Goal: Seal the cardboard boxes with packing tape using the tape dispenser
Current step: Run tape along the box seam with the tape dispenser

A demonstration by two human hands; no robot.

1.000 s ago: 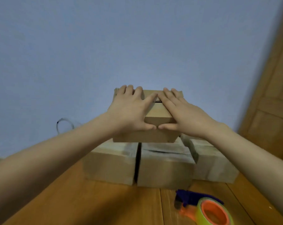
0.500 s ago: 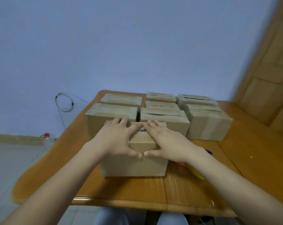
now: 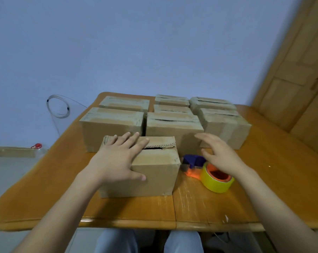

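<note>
A small cardboard box [image 3: 154,178] stands on the wooden table [image 3: 227,203] in front of me, its top flaps nearly closed with a dark slit between them. My left hand [image 3: 116,161] lies flat on the box top, fingers spread, thumb down the front face. My right hand [image 3: 220,154] hovers open to the right of the box, above the tape dispenser [image 3: 205,172]. The dispenser has a blue head, an orange body and a yellow tape roll, and lies on the table beside the box.
Several more cardboard boxes [image 3: 174,128] stand in rows behind the near one, some with tape on them. A coiled cable [image 3: 58,106] hangs on the blue wall at left. A wooden door [image 3: 300,70] is at right. My knees show under the table's front edge.
The box came down from above the stack onto the table near me. My right hand has left the box top and moved right, over the tape dispenser. My left hand stays on the box.
</note>
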